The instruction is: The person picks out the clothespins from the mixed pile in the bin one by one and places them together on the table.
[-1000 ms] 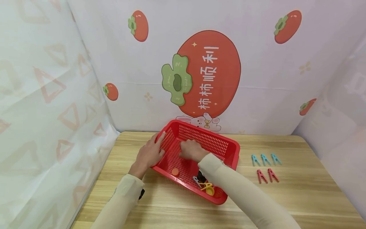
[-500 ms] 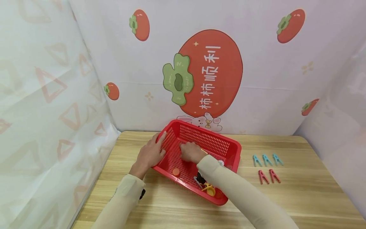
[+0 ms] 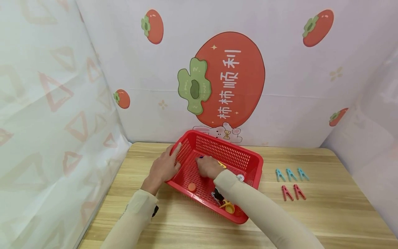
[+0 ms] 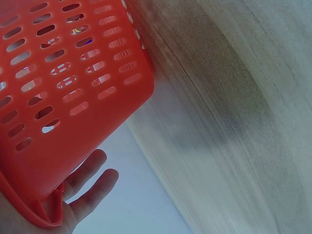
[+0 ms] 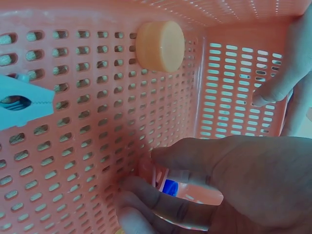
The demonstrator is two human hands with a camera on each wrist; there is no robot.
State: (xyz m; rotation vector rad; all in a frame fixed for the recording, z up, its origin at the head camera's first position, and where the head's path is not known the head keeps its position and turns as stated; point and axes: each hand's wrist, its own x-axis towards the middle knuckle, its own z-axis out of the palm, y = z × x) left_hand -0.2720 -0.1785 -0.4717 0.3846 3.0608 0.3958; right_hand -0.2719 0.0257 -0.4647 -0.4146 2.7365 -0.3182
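Observation:
A red perforated plastic basket (image 3: 224, 140) stands tilted across the view on the wooden table. My left hand (image 3: 163, 166) grips its left end, thumb inside the rim and fingers outside the wall. Deep in the basket, my right hand (image 3: 209, 166) pinches a small red clothespin (image 5: 155, 176) between thumb and fingers, largely covered by them. Close behind it shows a blue piece (image 5: 170, 187). An orange bottle cap (image 3: 191, 187) and a pale blue-grey clothespin (image 5: 24, 102) lie on the basket floor nearby.
In the basket's near right corner lie a yellow clothespin with a yellow round piece (image 3: 229, 208) and a black item (image 3: 218, 194). A white round piece (image 3: 240, 177) sits by the right sleeve. Blue clothespins (image 3: 291, 174) and two red clothespins (image 3: 293, 192) lie in rows on the right.
My right hand has shifted slightly within the basket, its fingers lower, uncovering a yellow piece and a dark blue bit behind it. My left hand keeps its grip on the rim.

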